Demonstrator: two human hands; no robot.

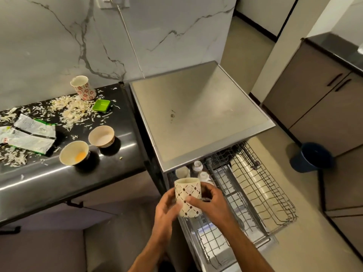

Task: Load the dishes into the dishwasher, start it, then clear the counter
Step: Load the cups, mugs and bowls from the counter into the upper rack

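1. Currently, patterned cup (pixel 188 197) upright, held by both hands above the pulled-out dishwasher rack (pixel 253 195), near its left front corner.
2. Left hand (pixel 168 207) wraps the cup's left side; right hand (pixel 210 203) clasps its right side, fingers curled around it.
3. 3 pale items (pixel 197 166) already sit in the rack just behind the cup.
4. Dishwasher (pixel 196 114) stands right of the black tabletop (pixel 59 179).
5. Tabletop carries 2 bowls (pixel 74 155) (pixel 101 136), floral cup (pixel 83 87), green dish (pixel 101 105), wrappers (pixel 33 134), scattered peelings (pixel 76 108).
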